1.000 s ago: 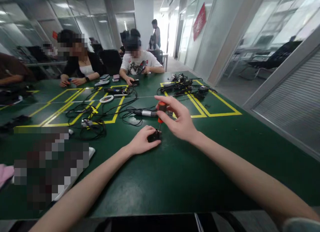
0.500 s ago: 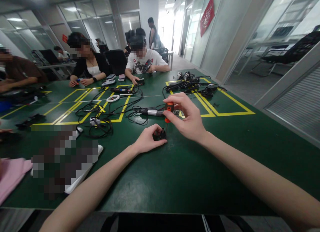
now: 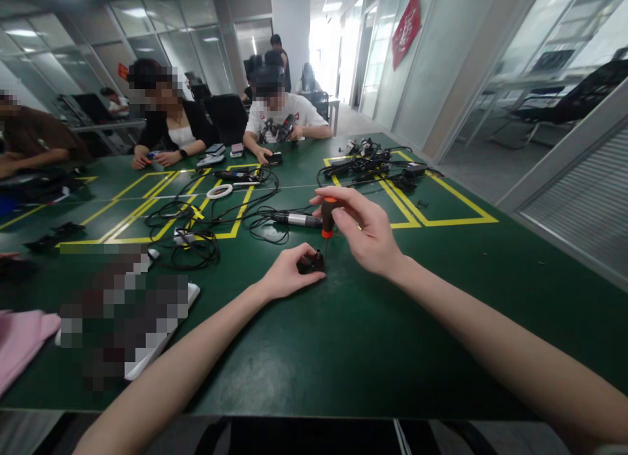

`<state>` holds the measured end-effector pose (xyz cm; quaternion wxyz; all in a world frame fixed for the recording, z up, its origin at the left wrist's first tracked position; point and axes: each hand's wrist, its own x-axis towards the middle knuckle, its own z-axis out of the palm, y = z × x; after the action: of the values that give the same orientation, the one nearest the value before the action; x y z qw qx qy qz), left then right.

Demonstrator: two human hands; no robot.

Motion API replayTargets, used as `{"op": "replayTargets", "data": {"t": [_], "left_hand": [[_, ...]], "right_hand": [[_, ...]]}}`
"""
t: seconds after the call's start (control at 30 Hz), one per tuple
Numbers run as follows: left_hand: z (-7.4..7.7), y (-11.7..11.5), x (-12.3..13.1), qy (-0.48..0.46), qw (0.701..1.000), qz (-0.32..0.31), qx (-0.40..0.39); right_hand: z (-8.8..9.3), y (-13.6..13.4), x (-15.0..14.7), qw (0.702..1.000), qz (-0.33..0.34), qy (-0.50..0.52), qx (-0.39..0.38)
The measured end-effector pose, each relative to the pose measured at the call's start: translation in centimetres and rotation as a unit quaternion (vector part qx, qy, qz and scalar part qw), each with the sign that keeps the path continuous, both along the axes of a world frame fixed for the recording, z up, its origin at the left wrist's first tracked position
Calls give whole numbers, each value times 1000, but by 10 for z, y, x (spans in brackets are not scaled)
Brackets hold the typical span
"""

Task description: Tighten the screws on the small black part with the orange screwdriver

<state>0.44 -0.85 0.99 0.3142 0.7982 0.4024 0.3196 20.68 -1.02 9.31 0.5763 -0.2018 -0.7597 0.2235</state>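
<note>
My left hand [image 3: 287, 275] rests on the green table [image 3: 343, 337] with its fingers closed round a small black part [image 3: 310, 263], holding it against the surface. My right hand [image 3: 366, 236] grips an orange-and-black screwdriver [image 3: 327, 218] upright, its thin tip pointing down just above the black part. The two hands sit close together at the table's middle.
A silver-and-black cylindrical tool [image 3: 294, 219] with a tangle of black cables [image 3: 191, 236] lies just beyond my hands. More cables [image 3: 373, 164] lie at the far right. A white ring [image 3: 216, 192] lies further back. Other people [image 3: 275, 115] sit at the far side. A pink cloth [image 3: 22, 344] lies at the left edge.
My right hand has turned the screwdriver between its fingers and kept it over the black part. The left hand has stayed on the part. The camera view shifted slightly.
</note>
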Motion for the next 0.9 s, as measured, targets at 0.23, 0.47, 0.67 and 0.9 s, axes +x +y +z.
{"op": "replayTargets", "data": {"t": [0.23, 0.47, 0.67, 0.9], "left_hand": [[-1, 1, -2, -21, 1000, 0, -14], [-1, 2, -2, -24, 1000, -3, -21], [-1, 2, -2, -31, 999, -1, -29], [-3, 3, -1, -40, 998, 6, -41]], "right_hand": [[6, -3, -3, 995, -86, -23, 49], [3, -2, -2, 999, -29, -16, 8], [7, -4, -2, 993, -96, -27, 58], [3, -2, -1, 999, -29, -11, 38]]}}
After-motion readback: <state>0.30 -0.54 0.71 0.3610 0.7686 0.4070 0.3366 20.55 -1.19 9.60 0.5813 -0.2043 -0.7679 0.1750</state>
